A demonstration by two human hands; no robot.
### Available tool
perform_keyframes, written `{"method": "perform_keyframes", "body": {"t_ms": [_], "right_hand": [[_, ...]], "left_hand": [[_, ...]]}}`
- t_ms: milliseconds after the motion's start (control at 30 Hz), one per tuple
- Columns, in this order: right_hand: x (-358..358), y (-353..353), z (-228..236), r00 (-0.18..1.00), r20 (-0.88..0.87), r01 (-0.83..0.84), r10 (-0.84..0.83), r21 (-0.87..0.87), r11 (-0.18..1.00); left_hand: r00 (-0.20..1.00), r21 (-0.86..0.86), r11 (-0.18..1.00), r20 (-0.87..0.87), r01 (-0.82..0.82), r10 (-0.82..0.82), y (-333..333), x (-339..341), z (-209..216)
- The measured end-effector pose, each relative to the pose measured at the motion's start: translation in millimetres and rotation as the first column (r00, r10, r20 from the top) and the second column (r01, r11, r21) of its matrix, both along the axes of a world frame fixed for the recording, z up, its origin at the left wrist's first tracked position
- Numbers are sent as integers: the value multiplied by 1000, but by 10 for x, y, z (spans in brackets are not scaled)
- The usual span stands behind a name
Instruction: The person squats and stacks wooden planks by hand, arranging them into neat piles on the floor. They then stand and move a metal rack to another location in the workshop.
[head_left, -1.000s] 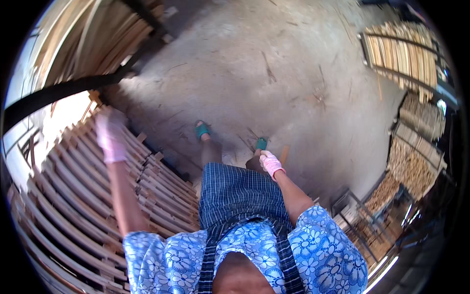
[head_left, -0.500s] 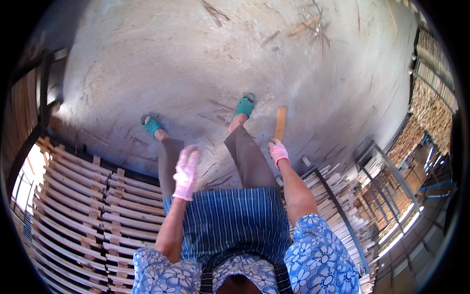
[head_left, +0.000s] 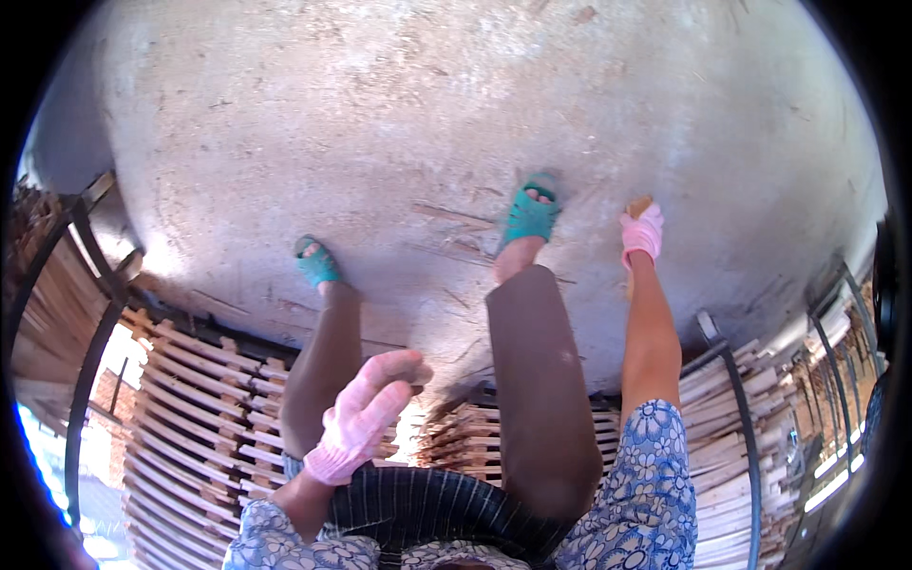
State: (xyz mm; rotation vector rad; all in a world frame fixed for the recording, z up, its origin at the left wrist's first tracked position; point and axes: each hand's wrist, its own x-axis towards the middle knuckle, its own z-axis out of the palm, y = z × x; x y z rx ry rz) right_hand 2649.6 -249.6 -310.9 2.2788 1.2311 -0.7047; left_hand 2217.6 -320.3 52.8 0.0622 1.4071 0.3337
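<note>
My right hand [head_left: 642, 235], in a pink glove, is stretched out ahead over the floor to the right of my feet. It is closed around a wooden slat [head_left: 640, 204]; only a short tan end shows past the fingers, and the rest is mostly hidden by the hand and arm. My left hand [head_left: 361, 423], gloved in pink too, hovers in front of my apron [head_left: 427, 503]. Its fingers are loosely bent and apart, with nothing visible in them.
Behind me, slatted wood stacks [head_left: 190, 418] stand at the left, and more strips [head_left: 731, 427] lie in a metal rack [head_left: 746, 446] at the right. A dark metal frame [head_left: 85, 332] rises at far left. Wood splinters [head_left: 451, 214] litter the concrete floor [head_left: 380, 123] around my green sandals [head_left: 530, 214].
My right hand has reached farther forward and right with the slat, which now shows mostly end-on. My left hand has come nearer my body, its fingers more bent. My view has shifted.
</note>
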Motion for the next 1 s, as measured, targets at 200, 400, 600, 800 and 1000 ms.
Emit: {"method": "perform_keyframes", "body": {"t_ms": [200, 400, 600, 800, 1000], "right_hand": [[-389, -266, 1057, 849, -139, -511, 510, 27, 859], [-1106, 37, 2904, 753, -397, -466, 525, 242, 851], [-2323, 838, 5689, -53, -473, -706, 880, 641, 302], [-3339, 1215, 6816, -358, -540, -488, 762, 804, 340], [-4248, 1862, 6796, 12, -861, -280, -509, -492, 825]], "left_hand": [[999, -39, 999, -32, -27, 26, -215, 71, -236], [927, 44, 937, -141, -345, 348, -459, -54, 372], [694, -451, 646, 79, -616, 716, 690, 135, 1843], [633, 69, 629, 82, -774, 770, 989, -633, 2241], [623, 383, 632, -165, -674, 764, 2035, -1244, 3478]]}}
